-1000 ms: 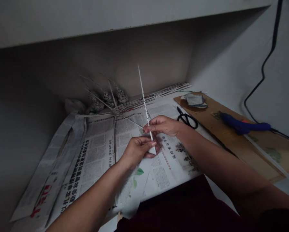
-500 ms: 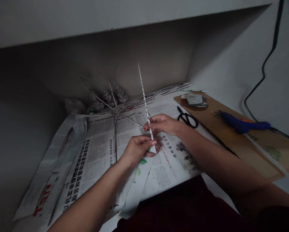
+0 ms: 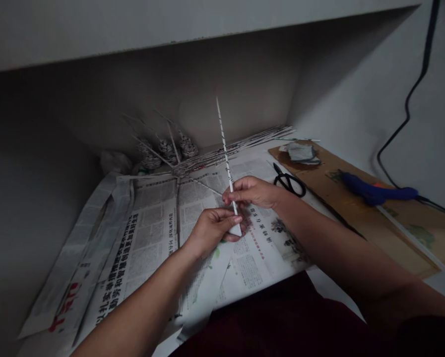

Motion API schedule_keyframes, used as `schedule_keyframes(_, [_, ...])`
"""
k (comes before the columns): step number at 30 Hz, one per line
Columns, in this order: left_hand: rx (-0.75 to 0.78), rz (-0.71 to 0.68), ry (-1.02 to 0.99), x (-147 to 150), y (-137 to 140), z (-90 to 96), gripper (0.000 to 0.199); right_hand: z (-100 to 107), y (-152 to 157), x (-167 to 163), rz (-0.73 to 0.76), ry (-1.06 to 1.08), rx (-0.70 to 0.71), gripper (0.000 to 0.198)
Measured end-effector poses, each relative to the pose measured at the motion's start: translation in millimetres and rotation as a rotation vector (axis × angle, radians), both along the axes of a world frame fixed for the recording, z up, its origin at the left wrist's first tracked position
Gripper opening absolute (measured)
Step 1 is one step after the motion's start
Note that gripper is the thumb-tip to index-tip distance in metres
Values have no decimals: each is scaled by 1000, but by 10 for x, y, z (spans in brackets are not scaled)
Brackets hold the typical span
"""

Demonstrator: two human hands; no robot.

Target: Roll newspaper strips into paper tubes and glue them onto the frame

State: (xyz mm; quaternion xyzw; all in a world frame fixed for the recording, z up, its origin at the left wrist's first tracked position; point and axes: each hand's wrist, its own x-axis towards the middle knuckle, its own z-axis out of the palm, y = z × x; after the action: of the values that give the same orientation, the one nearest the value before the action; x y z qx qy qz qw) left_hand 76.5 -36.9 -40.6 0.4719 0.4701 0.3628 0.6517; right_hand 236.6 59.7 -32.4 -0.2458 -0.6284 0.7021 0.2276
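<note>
Between my hands a thin rolled paper tube [image 3: 224,144], white with dark flecks, stands nearly upright and tapers to a point at its top. My left hand [image 3: 217,225] pinches its lower end, where a small unrolled flap of paper shows between thumb and fingers. Just above, my right hand [image 3: 250,192] is closed round the tube with thumb and fingertips. Under both hands lie printed newspaper sheets [image 3: 151,213]. A thin paper stick [image 3: 203,186] on the newspaper runs behind my right fingertips.
Several paper sticks [image 3: 244,144] lie bundled along the back wall, beside small woven paper cones [image 3: 188,147]. Black-handled scissors [image 3: 289,184] rest right of my hands. A blue glue gun [image 3: 374,191] with a cord and a folded grey cloth [image 3: 302,152] lie on a cardboard sheet [image 3: 336,183].
The tube's tip has shifted slightly right, and less loose paper hangs at its lower end. Both hands stay in nearly the same place.
</note>
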Motion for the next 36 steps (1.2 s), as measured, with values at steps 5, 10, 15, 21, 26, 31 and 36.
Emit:
schedule_keyframes(5, [-18,15,-14,-3,9,5,29,-16,20,-12,-94,12,17,30])
schedule_keyframes(10, [-28,24,-10,-5,17,-7,29,15,16,8,-8,-25,40,28])
schedule_keyframes(15, [1,7,-9,-13,18,-19,29,22,17,12,-36,-27,24,31])
schedule_keyframes(21, [-3,4,-8,-4,4,-9,31,16,12,1,-122,30,22,27])
schedule_keyframes(26, [7,22,2,-5,-1,-13,30,30,-4,15,-34,22,-33,34])
schedule_keyframes(31, [13,-4,14,-9,4,-17,32,22,-9,-3,-117,37,-7,26])
schedule_keyframes(36, [34,-3,-2,-15,17,-17,32,27,-13,-4,-26,13,-7,30])
